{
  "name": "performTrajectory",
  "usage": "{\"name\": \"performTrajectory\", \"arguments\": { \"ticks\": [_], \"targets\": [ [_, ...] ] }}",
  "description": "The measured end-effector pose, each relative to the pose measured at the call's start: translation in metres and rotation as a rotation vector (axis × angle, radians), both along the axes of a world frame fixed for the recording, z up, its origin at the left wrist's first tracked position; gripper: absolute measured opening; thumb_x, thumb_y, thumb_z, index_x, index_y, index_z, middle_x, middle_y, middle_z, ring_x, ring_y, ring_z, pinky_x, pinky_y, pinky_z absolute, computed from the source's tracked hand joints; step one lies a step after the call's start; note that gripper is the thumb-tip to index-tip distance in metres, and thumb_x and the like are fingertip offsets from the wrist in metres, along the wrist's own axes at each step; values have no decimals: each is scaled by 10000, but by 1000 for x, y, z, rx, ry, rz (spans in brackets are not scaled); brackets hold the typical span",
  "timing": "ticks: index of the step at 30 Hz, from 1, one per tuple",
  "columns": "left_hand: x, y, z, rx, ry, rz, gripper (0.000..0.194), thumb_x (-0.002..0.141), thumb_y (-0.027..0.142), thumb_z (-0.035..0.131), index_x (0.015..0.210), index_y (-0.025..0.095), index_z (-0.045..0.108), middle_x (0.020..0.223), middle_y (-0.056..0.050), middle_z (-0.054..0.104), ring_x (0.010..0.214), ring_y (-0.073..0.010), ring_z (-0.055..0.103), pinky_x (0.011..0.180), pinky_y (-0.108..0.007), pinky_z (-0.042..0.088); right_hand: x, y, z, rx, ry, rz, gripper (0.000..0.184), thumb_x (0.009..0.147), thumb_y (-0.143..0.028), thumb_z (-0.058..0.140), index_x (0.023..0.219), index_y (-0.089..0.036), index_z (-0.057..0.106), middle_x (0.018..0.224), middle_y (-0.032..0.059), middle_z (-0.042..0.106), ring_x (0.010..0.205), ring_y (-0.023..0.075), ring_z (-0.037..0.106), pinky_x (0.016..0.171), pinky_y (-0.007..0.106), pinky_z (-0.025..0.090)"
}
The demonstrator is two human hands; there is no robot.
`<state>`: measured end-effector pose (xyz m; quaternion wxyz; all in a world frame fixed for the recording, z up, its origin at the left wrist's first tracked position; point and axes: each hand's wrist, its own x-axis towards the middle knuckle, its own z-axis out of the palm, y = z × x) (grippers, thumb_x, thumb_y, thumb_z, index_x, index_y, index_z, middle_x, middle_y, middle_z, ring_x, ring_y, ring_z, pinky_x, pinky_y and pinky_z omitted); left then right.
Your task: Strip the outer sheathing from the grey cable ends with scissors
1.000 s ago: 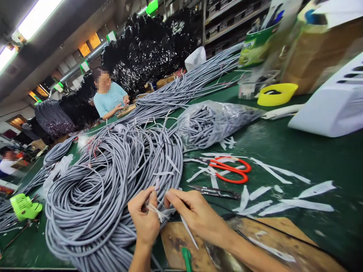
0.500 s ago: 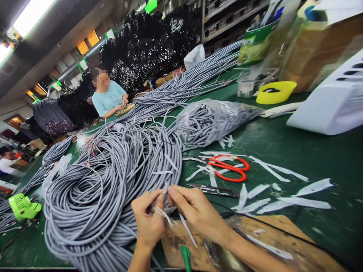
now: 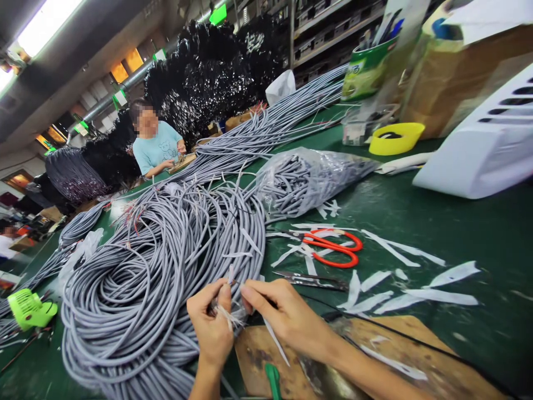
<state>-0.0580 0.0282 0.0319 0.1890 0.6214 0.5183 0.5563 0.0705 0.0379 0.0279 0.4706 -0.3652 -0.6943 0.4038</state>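
Note:
My left hand (image 3: 211,325) is closed, thumb against fingers, on a grey cable end; pale loose strands (image 3: 229,316) fan out below its thumb. Just to its right, my right hand (image 3: 287,314) is closed in a pinch. A narrow white strip (image 3: 276,343) hangs down from under its fingers. A small gap parts the two sets of fingertips, and what lies inside each pinch is mostly hidden. Large coils of grey cable (image 3: 137,311) lie beside and behind my left hand. Thread snips (image 3: 314,281) and red-handled scissors (image 3: 333,247) rest on the table beyond my right hand.
Loose white strips (image 3: 441,297) lie at the right. Behind are a plastic bag of cut cables (image 3: 308,180), a yellow ring (image 3: 396,139) and a white plastic housing (image 3: 478,150). A worn board (image 3: 260,355) lies beneath my hands. Across the table sits a person (image 3: 156,147).
My fingertips, together before, are now slightly apart. The left hand has shifted a little left and turned, showing more pale strands. The whole view has slid slightly.

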Motion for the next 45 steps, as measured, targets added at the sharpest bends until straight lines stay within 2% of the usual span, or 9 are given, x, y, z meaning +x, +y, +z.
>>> {"name": "performTrajectory", "arguments": {
  "ticks": [16, 25, 27, 29, 32, 35, 37, 41, 45],
  "targets": [
    [3, 1, 1, 56, 85, -63, 176, 763, 195, 572, 804, 144, 735, 651, -62, 713, 559, -164, 643, 533, -230, 509, 0, 1, -3, -89, 49, 13, 486, 874, -487, 279, 501, -189, 365, 458, -44, 331, 446, 84, 304, 452, 233, 253],
    [1, 0, -6, 211, 542, -130, 255, 799, 134, 463, 865, 114, 708, 457, 0, 529, 395, -100, 435, 412, -212, 317, -1, 6, -5, -503, 474, 99, 526, 699, -673, 466, 489, -217, 311, 419, -105, 195, 351, 41, 142, 333, 204, 106],
    [2, 0, -8, 191, 586, -133, 259, 793, 126, 458, 855, 122, 709, 468, -8, 538, 410, -109, 443, 428, -222, 316, 8, 8, -1, -477, 602, -26, 523, 690, -661, 498, 492, -222, 294, 422, -116, 167, 343, 38, 124, 326, 197, 103],
    [3, 0, -9, 132, 610, -138, 246, 790, 132, 470, 818, 134, 714, 481, -16, 557, 421, -113, 452, 441, -226, 320, 20, 11, 5, -312, 708, -307, 503, 733, -616, 493, 502, -220, 286, 445, -108, 178, 351, 47, 146, 331, 196, 131],
    [1, 3, -8, 27, 531, -141, 229, 794, 176, 489, 770, 140, 714, 495, -14, 573, 416, -107, 446, 434, -219, 320, 33, 12, 10, -3, 480, -532, 365, 771, -488, 529, 553, -205, 450, 460, -72, 321, 387, 68, 269, 373, 199, 222],
    [-5, 6, -2, -5, 426, -133, 225, 798, 203, 501, 765, 139, 714, 493, -7, 568, 409, -103, 432, 414, -211, 313, 30, 11, 8, 101, 60, -354, 178, 731, -368, 584, 680, -201, 622, 499, -27, 502, 437, 92, 395, 444, 215, 315],
    [-10, 8, 2, 21, 415, -153, 206, 794, 187, 516, 790, 146, 717, 533, -16, 599, 451, -111, 479, 446, -209, 351, 24, 10, 4, 97, -34, -301, 189, 741, -336, 547, 671, -190, 643, 543, -2, 563, 475, 106, 443, 487, 227, 338],
    [-17, 8, 9, 45, 424, -213, 219, 782, 117, 519, 833, 180, 722, 644, -36, 636, 584, -134, 567, 555, -220, 430, 17, 15, -2, -147, 58, -104, 277, 680, -338, 505, 455, -175, 499, 424, -32, 415, 428, 86, 337, 436, 220, 264],
    [-17, 5, 8, -12, 393, -405, 199, 791, 162, 545, 745, 194, 736, 600, -35, 620, 549, -132, 557, 522, -216, 426, 12, 21, -4, -319, 157, 90, 260, 622, -317, 405, 390, -202, 381, 361, -57, 309, 376, 70, 255, 398, 212, 252]
  ]
}}
